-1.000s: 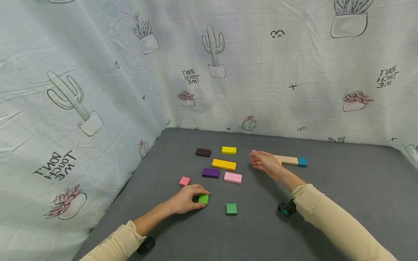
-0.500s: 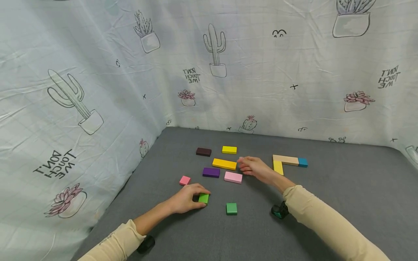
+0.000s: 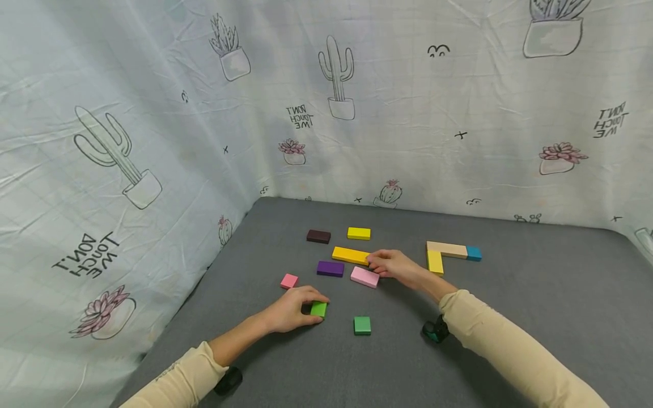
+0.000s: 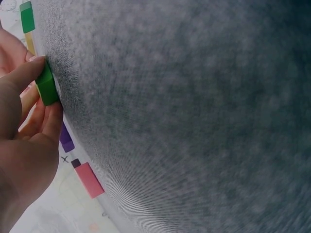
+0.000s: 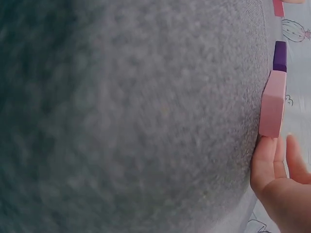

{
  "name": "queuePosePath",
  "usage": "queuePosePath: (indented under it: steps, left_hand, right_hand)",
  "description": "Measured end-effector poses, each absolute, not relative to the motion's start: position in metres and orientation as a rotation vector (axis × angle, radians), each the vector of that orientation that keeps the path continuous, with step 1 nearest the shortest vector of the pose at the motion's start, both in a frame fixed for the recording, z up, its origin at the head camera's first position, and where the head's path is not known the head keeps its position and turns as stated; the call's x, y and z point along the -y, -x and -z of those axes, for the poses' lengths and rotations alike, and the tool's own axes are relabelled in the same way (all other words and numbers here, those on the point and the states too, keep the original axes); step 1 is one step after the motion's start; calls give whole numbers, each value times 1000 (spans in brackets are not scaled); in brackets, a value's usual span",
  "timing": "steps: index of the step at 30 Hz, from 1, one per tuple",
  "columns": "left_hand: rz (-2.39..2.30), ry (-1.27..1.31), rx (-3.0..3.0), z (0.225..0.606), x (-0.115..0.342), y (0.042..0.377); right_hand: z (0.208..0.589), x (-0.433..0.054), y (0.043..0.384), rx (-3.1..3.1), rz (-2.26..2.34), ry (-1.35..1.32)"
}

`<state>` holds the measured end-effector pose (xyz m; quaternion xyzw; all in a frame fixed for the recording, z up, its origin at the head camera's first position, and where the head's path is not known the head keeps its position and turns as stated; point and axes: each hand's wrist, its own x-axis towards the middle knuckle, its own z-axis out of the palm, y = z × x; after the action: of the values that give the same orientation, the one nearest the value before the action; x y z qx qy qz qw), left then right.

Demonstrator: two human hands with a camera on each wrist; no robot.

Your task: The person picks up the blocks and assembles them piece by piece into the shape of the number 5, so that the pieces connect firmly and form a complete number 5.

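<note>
- On the grey, fine-grained bench [image 3: 306,368], the left hand [image 3: 291,313] has thumb and fingers clamped on a light-green block [image 3: 318,309], as it did half a second ago.
- At the pink block [image 3: 364,277], the right hand [image 3: 400,266] touches the right end, its fingers slightly apart and not closed round it.
- Compared with the earlier frame, the right hand has come down to the pink block, now turned slightly.
- A purple block [image 3: 330,268] lies just left of the pink one.
- A tan block [image 3: 445,249] and short yellow block [image 3: 435,263] form a smooth, straight-edged L.
</note>
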<state>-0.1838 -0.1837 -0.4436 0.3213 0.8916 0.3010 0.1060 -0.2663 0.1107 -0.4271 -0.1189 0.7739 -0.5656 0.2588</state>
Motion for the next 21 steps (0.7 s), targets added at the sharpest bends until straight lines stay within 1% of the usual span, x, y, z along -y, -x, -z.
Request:
queuePosePath:
  steps: [8, 21]
  left_hand:
    - [-882, -961, -2635, 444, 183, 185]
    - [-876, -921, -2618, 443, 185, 183]
  right_hand:
    - [429, -108, 265, -2320, 1246, 558]
    - [427, -94, 260, -2396, 1116, 618]
